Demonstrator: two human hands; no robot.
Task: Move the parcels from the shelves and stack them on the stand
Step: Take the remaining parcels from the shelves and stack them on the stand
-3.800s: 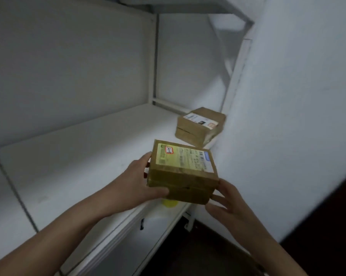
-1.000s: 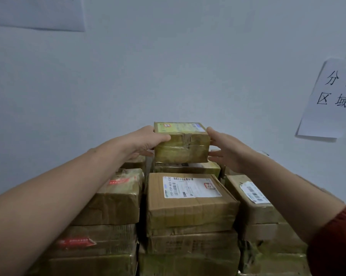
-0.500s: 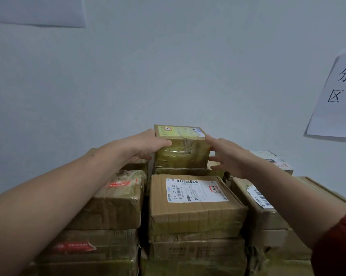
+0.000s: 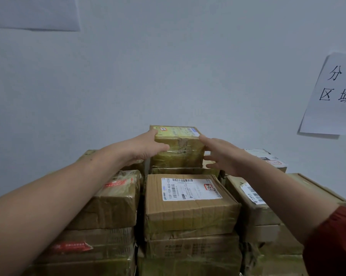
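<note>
– Yellow tape over brown card: is that the parcel you have?
– Yes. It sits at the very top of the stack, in the middle column towards the back. It lies flat on a thin box of which only the front strip shows. My left hand grips its left front corner, thumb laid across the front face, the other fingers mostly out of sight round the side. My right hand grips nothing: its fingers are straight, the topmost tip against the parcel's right edge. Whether the lower fingers touch, I cannot tell.
– And the stand?
– Hidden. Cartons cover it wholly, and the lowest ones are cut off at the bottom of the view. Just in front of the parcel is a big carton with a white label, its small print unreadable. My forearms cover parts of the cartons on either side.
– The wall?
– Two paper sheets. The right-hand notice is cut by the edge, and the upper left sheet shows only its bottom.
</note>
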